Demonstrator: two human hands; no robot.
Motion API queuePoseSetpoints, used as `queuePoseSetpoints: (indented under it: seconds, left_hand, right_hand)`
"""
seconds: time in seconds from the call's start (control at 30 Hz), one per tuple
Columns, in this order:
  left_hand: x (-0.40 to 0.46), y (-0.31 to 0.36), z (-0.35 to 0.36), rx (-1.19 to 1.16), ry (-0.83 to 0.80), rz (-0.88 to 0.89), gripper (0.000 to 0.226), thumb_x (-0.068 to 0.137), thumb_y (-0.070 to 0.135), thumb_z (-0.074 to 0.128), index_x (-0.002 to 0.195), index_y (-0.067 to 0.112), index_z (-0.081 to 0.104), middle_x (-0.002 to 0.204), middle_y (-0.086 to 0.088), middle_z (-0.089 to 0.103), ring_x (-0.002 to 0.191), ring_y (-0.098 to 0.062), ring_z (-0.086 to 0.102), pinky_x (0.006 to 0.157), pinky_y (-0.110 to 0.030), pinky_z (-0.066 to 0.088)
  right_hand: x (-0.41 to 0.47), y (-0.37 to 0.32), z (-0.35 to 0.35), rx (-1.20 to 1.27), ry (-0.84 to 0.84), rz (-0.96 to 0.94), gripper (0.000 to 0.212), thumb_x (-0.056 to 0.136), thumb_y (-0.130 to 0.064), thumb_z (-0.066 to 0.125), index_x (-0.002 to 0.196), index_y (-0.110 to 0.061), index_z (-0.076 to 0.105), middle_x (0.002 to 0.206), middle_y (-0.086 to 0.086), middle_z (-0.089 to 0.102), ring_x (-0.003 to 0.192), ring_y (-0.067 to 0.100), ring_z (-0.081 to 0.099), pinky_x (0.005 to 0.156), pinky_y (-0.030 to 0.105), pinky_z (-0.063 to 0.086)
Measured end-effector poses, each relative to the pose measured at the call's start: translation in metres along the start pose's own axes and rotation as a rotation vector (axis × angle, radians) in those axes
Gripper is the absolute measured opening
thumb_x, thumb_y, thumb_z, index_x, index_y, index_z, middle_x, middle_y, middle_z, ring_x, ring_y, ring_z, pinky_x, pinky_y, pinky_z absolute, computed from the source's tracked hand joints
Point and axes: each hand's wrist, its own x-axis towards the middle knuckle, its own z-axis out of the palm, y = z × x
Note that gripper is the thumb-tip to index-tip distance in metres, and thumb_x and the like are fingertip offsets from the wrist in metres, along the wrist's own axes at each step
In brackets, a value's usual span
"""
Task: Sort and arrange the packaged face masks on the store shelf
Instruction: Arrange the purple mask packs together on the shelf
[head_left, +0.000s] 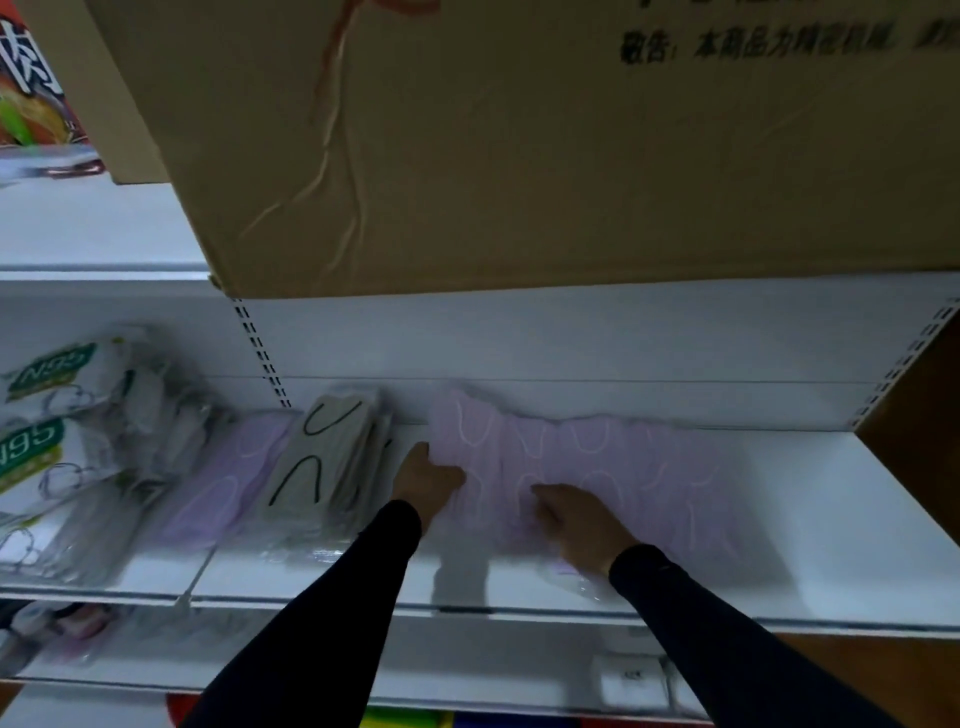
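**shelfwatcher:** Only the head view here. Both hands are on the row of lilac mask packs (571, 467) spread along the white shelf (831, 519), up against the back panel. The left hand (428, 480) is at the left end of that row, and its fingers look curled around the edge of the end pack, so it's gripping it. The right hand (582, 519) lies flat on top of the packs nearer the front, fingers stretched out and loose, pressing rather than grasping.

**aisle9:** What's to the left?

**shelfwatcher:** A grey stack with black ear loops (322, 457) sits just beside the left hand, then another lilac pack (223, 483) touching it. Furthest left is a pile of N95 bags (67, 431) with green labels. A big cardboard box (519, 140) hangs over everything from the shelf above. It's all a bit blurry, honestly.
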Motion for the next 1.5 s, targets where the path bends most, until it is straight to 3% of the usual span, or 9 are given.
queuePoseSetpoints:
  seconds: [0.13,0.43,0.67,0.77,0.87,1.03,1.17,1.33,1.5]
  left_hand:
    - [0.003,0.02,-0.014,0.004,0.014,0.081,0.056,0.051,0.02,0.059,0.104,0.003,0.061,0.099,-0.015,0.067,0.083,-0.024,0.063,0.069,-0.031,0.051]
    - [-0.006,0.033,-0.014,-0.26,-0.008,0.185,0.038,0.069,0.01,0.071,0.105,0.004,0.061,0.096,-0.011,0.07,0.079,-0.024,0.064,0.071,-0.037,0.055]
    - [-0.007,-0.004,0.002,-0.385,-0.047,-0.03,0.054,0.058,0.01,0.067,0.11,-0.004,0.06,0.1,-0.024,0.069,0.076,-0.028,0.065,0.061,-0.033,0.055]
    - [-0.004,-0.026,-0.002,-0.344,-0.051,-0.134,0.048,0.06,0.003,0.066,0.105,-0.012,0.061,0.081,-0.021,0.065,0.064,-0.024,0.059,0.051,-0.028,0.051]
    - [-0.001,-0.037,-0.002,-0.26,-0.053,-0.146,0.031,0.073,-0.004,0.064,0.104,-0.009,0.064,0.086,-0.021,0.067,0.068,-0.024,0.061,0.058,-0.03,0.051]
    - [-0.002,-0.032,0.011,-0.062,-0.114,-0.092,0.052,0.06,0.019,0.071,0.106,-0.002,0.063,0.103,-0.02,0.069,0.079,-0.025,0.065,0.064,-0.026,0.051]
    - [0.001,-0.031,0.013,0.625,0.098,-0.178,0.064,0.077,0.051,0.059,0.123,0.007,0.055,0.127,-0.017,0.054,0.12,-0.033,0.05,0.095,-0.033,0.043]
    - [-0.001,-0.022,0.019,0.555,0.061,-0.293,0.072,0.068,0.054,0.059,0.122,0.007,0.057,0.129,-0.016,0.056,0.12,-0.032,0.052,0.101,-0.036,0.044]
    - [-0.003,-0.017,0.017,0.263,0.053,-0.27,0.07,0.071,0.029,0.074,0.124,-0.006,0.044,0.121,-0.017,0.062,0.108,-0.029,0.063,0.08,-0.028,0.05]
  right_hand:
    - [0.009,0.013,-0.001,-0.098,0.149,0.041,0.046,0.099,-0.032,0.038,0.136,-0.009,0.052,0.137,0.014,0.053,0.126,0.029,0.049,0.104,0.031,0.035]
    - [0.013,0.005,0.031,-0.373,0.023,0.061,0.085,0.07,-0.053,-0.003,0.137,-0.024,0.041,0.14,0.008,0.042,0.137,0.039,0.029,0.11,0.047,0.022]
    - [0.004,-0.014,0.029,-0.077,-0.032,-0.017,0.044,0.093,-0.026,0.039,0.129,-0.006,0.053,0.132,0.015,0.052,0.127,0.034,0.045,0.106,0.035,0.032]
    - [-0.002,-0.005,0.017,-0.001,0.11,0.044,0.031,0.093,-0.011,0.047,0.117,-0.003,0.065,0.129,0.012,0.056,0.123,0.026,0.051,0.103,0.022,0.03]
    - [-0.002,0.009,0.011,-0.035,0.261,0.09,0.034,0.095,-0.015,0.045,0.118,0.002,0.063,0.125,0.018,0.06,0.119,0.032,0.055,0.105,0.03,0.037]
    - [0.005,0.003,0.024,-0.08,0.076,-0.017,0.031,0.087,-0.021,0.039,0.073,-0.007,0.064,0.076,0.013,0.065,0.071,0.036,0.064,0.063,0.041,0.055]
    - [0.003,-0.013,0.021,-0.002,0.121,-0.01,0.042,0.102,-0.025,0.036,0.133,0.0,0.051,0.137,0.018,0.054,0.129,0.031,0.046,0.108,0.033,0.03]
    - [0.004,-0.025,0.024,0.125,0.1,-0.014,0.044,0.103,-0.024,0.04,0.14,-0.001,0.042,0.144,0.015,0.047,0.135,0.024,0.04,0.106,0.021,0.022]
    - [0.002,-0.019,0.023,0.133,0.183,0.017,0.044,0.1,-0.026,0.042,0.132,0.003,0.05,0.135,0.021,0.051,0.13,0.032,0.045,0.107,0.026,0.026]
